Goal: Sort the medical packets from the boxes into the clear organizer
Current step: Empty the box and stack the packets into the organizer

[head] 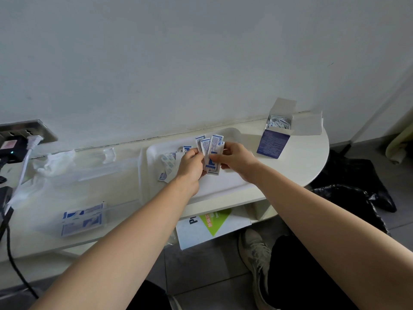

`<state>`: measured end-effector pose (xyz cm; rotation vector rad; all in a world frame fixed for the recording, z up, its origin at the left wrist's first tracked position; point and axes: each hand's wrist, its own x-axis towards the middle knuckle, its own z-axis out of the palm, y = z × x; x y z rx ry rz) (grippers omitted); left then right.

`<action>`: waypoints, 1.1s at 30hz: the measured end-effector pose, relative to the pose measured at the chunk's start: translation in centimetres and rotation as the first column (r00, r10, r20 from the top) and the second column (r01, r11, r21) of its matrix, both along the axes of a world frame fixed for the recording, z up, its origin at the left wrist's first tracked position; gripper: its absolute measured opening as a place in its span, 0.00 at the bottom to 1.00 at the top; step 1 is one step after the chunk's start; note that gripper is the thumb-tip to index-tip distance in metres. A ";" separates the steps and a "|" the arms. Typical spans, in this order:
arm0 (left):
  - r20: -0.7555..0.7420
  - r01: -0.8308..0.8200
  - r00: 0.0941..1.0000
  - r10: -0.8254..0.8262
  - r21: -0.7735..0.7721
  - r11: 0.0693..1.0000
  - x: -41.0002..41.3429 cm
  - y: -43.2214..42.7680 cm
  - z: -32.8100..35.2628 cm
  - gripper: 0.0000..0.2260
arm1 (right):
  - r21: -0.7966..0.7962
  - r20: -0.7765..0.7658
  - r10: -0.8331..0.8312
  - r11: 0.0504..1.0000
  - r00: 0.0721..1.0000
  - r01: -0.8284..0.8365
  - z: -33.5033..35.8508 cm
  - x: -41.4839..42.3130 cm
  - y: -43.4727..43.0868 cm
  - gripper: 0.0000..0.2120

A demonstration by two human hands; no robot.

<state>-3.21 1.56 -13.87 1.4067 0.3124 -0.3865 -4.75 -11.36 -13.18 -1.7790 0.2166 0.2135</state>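
Observation:
Both my hands hold a fanned bunch of blue-and-white medical packets (pixel 212 151) above a white tray (pixel 225 182). My left hand (pixel 192 164) grips the bunch from the left, and my right hand (pixel 232 157) pinches the frontmost packet at its right edge. More loose packets (pixel 168 163) lie on the tray behind my left hand. The clear organizer (pixel 89 175) spreads over the table's left half, with a few larger packets (pixel 82 219) in its near compartment. An open blue box (pixel 276 137) full of small packets stands at the right.
A crumpled clear plastic wrapper (pixel 53 162) lies at the organizer's far left. A power strip with a white plug (pixel 33 139) and black cables sits at the left edge. A white-and-green carton (pixel 212 227) rests on the shelf below. My shoe (pixel 254 253) and a black bag (pixel 357 198) are on the floor.

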 end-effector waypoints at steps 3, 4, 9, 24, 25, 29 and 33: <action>-0.043 0.047 0.998 -0.049 -0.051 0.998 -0.1 -0.1 0.1 0.14 | -0.110 0.016 0.033 0.993 0.999 -0.031 0.3 -0.2 0.4 0.07; -0.051 0.065 0.996 -0.068 -0.058 0.996 -0.2 0.0 0.1 0.14 | -0.148 0.026 0.042 0.988 0.999 -0.037 0.5 -0.2 0.4 0.07; 0.054 0.084 0.994 -0.094 0.166 0.982 0.0 0.8 -0.4 0.12 | -0.627 0.062 0.147 0.775 0.987 -0.076 1.4 0.0 0.2 0.09; 0.216 0.121 0.900 -0.378 0.711 0.693 -0.7 2.9 -2.5 0.12 | -0.908 -0.041 0.328 0.382 0.944 -0.172 -1.8 -0.7 -0.1 0.11; 0.214 0.122 0.900 -0.381 0.715 0.689 -0.6 2.9 -2.6 0.12 | -0.895 -0.047 0.318 0.407 0.947 -0.181 -1.7 -0.7 -0.4 0.10; 0.222 0.138 0.896 -0.384 0.683 0.717 -0.4 2.6 -3.1 0.10 | -0.871 -0.009 0.317 0.463 0.948 -0.163 -1.5 -0.9 -0.8 0.09; 0.249 0.118 0.894 -0.372 0.671 0.732 -0.6 2.0 -2.8 0.13 | -0.854 0.018 0.351 0.492 0.936 -0.168 -1.6 -1.0 -0.5 0.09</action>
